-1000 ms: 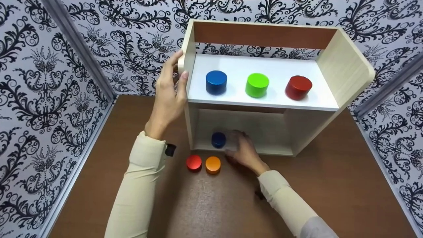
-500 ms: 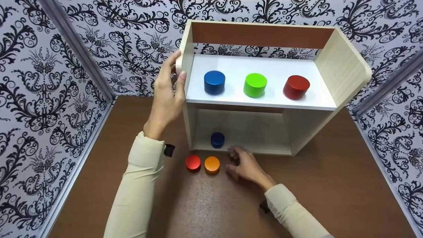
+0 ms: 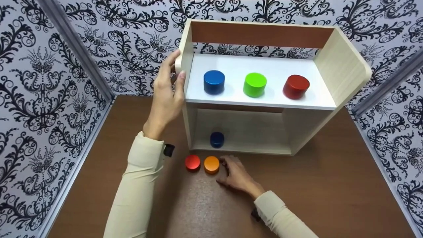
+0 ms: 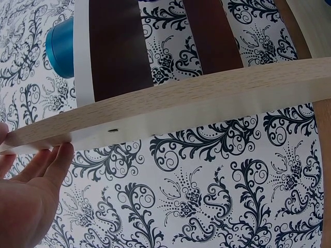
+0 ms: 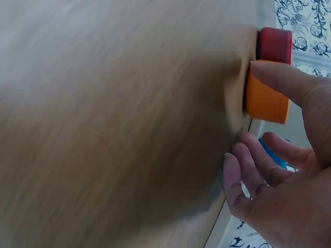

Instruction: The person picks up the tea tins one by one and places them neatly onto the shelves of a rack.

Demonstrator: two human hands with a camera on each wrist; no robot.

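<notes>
My left hand point(image 3: 167, 96) holds the left side panel point(image 3: 187, 49) of a small wooden shelf unit, its thumb at the front edge. In the left wrist view, fingers point(image 4: 61, 161) touch the panel's outer face. On the table, an orange cylinder point(image 3: 211, 164) stands beside a red cylinder point(image 3: 192, 162). My right hand point(image 3: 236, 175) is just right of the orange one, thumb and fingers spread apart with nothing between them. In the right wrist view, the thumb point(image 5: 282, 77) overlaps the orange cylinder. A dark blue cylinder point(image 3: 217, 139) stands inside the lower compartment at its front left.
On the white upper shelf point(image 3: 264, 63) stand a blue cylinder point(image 3: 214, 82), a green cylinder point(image 3: 254, 85) and a dark red cylinder point(image 3: 296, 87). The unit's right side panel point(image 3: 345, 66) rises beyond them. Patterned walls point(image 3: 125, 39) enclose the brown table point(image 3: 330, 191).
My right hand has come out of the lower compartment and moved down and left to beside the orange cylinder. The left hand keeps its hold on the panel.
</notes>
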